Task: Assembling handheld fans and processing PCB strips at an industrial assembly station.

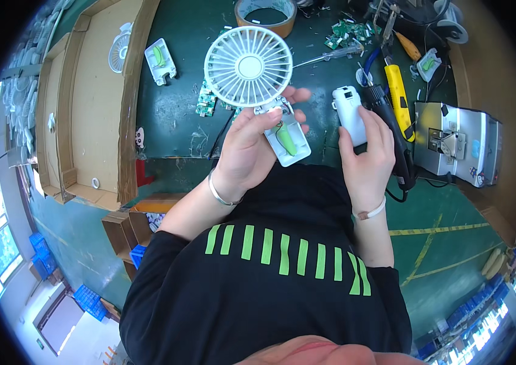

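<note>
My left hand (247,143) grips a small white handheld fan (249,67) by its neck, thumb on top. The round slatted guard points away from me, and the handle lies open like a tray, with a green battery (286,139) and thin wires inside. My right hand (368,155) is closed on a white handle cover (349,109) by its near end, thumb on one side and fingers on the other. A dark little opening shows at the cover's far end. Whether the cover rests on the table or is slightly raised, I cannot tell.
Right of my right hand lie a black electric screwdriver (388,131) and a yellow cutter knife (398,97), beside a metal box (452,143). Green circuit boards (352,33) and a tape roll (265,15) are at the back. A cardboard tray (96,103) stands left.
</note>
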Motion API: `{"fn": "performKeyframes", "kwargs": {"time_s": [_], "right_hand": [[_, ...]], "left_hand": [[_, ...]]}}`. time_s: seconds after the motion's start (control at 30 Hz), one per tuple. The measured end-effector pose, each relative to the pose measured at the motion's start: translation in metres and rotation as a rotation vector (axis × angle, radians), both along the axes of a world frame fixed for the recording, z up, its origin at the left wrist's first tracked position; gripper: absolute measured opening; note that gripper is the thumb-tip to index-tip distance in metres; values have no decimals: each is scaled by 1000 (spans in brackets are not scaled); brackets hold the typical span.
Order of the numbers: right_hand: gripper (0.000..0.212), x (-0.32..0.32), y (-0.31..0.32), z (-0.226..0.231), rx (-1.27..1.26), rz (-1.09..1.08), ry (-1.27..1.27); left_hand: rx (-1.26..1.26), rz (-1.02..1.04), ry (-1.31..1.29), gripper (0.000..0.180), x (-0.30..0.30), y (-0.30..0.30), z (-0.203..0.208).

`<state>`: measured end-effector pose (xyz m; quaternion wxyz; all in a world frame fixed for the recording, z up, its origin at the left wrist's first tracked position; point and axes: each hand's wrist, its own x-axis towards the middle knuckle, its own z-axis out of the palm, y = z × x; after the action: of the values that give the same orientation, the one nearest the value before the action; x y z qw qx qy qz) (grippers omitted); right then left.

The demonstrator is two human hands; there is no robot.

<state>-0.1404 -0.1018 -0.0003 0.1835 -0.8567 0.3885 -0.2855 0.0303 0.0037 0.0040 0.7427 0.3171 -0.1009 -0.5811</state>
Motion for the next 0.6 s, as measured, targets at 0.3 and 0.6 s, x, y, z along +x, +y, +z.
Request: {"fn": "performKeyframes", "kwargs": {"time_s": [0.3, 0.6], "right_hand": [[48, 29, 39, 21, 230, 304, -341], [50, 37, 46, 10, 117, 338, -284]], "left_hand": [[-56, 213, -211, 45, -14, -5, -11], [72, 222, -227, 38, -22, -3, -7]]}}
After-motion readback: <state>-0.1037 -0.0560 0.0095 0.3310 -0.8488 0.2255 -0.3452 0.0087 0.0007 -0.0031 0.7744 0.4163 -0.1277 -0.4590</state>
